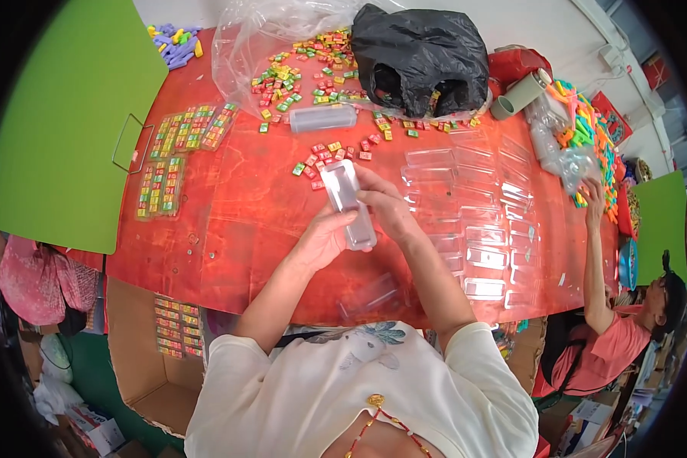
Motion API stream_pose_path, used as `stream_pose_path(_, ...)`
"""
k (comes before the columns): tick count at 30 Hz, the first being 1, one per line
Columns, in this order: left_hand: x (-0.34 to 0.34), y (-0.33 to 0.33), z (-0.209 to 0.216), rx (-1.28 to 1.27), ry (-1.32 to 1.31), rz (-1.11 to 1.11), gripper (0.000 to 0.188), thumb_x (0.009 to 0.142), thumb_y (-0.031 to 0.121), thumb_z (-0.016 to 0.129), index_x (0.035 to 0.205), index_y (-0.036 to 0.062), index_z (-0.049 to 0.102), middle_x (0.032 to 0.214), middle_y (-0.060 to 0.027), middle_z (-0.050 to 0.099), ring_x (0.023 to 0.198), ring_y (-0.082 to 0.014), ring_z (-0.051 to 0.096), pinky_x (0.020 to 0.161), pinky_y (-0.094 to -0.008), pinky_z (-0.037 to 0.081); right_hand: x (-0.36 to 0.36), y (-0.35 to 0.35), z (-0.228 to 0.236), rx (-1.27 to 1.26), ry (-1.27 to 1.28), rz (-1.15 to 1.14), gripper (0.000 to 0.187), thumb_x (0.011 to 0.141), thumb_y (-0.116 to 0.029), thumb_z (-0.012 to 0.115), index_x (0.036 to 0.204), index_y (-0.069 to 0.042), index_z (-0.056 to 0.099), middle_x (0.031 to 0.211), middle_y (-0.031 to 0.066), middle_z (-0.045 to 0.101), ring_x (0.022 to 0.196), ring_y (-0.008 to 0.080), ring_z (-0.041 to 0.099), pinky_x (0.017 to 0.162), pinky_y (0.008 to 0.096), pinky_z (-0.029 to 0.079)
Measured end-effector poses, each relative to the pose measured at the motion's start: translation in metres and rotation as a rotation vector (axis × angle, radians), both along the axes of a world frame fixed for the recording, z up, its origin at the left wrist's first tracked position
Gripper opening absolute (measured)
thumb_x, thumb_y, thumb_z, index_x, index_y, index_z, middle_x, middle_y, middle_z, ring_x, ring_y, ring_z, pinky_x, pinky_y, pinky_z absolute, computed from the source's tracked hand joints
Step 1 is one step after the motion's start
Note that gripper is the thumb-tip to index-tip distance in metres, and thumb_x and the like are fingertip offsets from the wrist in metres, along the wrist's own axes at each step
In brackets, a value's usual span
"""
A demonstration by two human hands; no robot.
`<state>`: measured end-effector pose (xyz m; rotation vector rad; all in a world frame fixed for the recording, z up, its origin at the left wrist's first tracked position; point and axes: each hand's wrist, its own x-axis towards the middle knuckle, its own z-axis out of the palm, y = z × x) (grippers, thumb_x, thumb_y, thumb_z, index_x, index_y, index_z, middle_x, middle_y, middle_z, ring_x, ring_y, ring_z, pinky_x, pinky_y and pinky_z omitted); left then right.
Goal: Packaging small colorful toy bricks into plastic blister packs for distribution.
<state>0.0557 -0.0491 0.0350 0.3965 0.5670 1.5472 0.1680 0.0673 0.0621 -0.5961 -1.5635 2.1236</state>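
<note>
In the head view, a clear plastic clamshell case [348, 203], long, narrow and empty, is held above the red table [237, 221]. Its lower end is hidden behind the fingers, and whether it is hinged open is hard to tell. The left hand [322, 240] cups it from below-left; the right hand [385, 204] pinches its right edge. Small coloured blocks [330, 150] lie just beyond.

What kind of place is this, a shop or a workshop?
Most likely a small packing workshop: loose coloured candies heaped on a red table, rows of empty clear trays, and filled trays set aside.
</note>
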Motion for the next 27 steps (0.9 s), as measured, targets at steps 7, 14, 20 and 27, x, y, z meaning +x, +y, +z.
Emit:
stream_pose_path(7, 0.032, 0.001, 0.008, -0.132, 0.552, 0.324, 0.054, 0.091, 0.004, 0.047, 0.143, 0.0071, 0.033, 0.112, -0.0055, 0.059, 0.095, -0.0131, 0.059, 0.078, -0.0285, 0.049, 0.023, -0.035, 0.025, 1.032, -0.254, -0.346, 0.028, 0.084, -0.009, 0.06, 0.11, 0.001, 0.055, 0.095, 0.0168, 0.057, 0.088, 0.03, 0.059, 0.076, 0.0396, 0.048)
stream_pose_path(14, 0.045, -0.008, 0.009, 0.036, 0.567, 0.214, 0.076, 0.088, -0.001, 0.047, 0.153, 0.0129, 0.01, 0.136, -0.0055, 0.042, 0.113, -0.0145, 0.049, 0.089, -0.0293, 0.044, 0.036, -0.029, 0.01, 0.316, -0.146, -0.174, 0.009, 0.09, -0.007, 0.059, 0.096, -0.002, 0.054, 0.085, 0.0018, 0.06, 0.079, 0.006, 0.055, 0.066, 0.0229, 0.046)
stream_pose_path(20, 0.041, -0.009, 0.013, 0.052, 0.436, 0.184, 0.076, 0.087, 0.003, 0.053, 0.152, 0.0139, 0.014, 0.135, -0.0041, 0.04, 0.109, -0.0126, 0.049, 0.088, -0.028, 0.044, 0.037, -0.029, 0.007, 0.119, 0.092, -0.153, 0.009, 0.089, -0.005, 0.059, 0.095, -0.001, 0.055, 0.082, -0.0004, 0.058, 0.072, 0.0063, 0.054, 0.062, 0.0223, 0.045)
stream_pose_path(27, 0.049, -0.012, 0.018, -0.016, 0.453, 0.26, 0.075, 0.086, 0.006, 0.057, 0.151, 0.0114, 0.019, 0.131, -0.0043, 0.043, 0.113, -0.012, 0.047, 0.09, -0.0276, 0.042, 0.041, -0.033, 0.011, 0.004, 0.063, -0.143, 0.009, 0.09, -0.009, 0.06, 0.095, -0.002, 0.059, 0.084, -0.0006, 0.059, 0.077, 0.0062, 0.054, 0.065, 0.0218, 0.044)
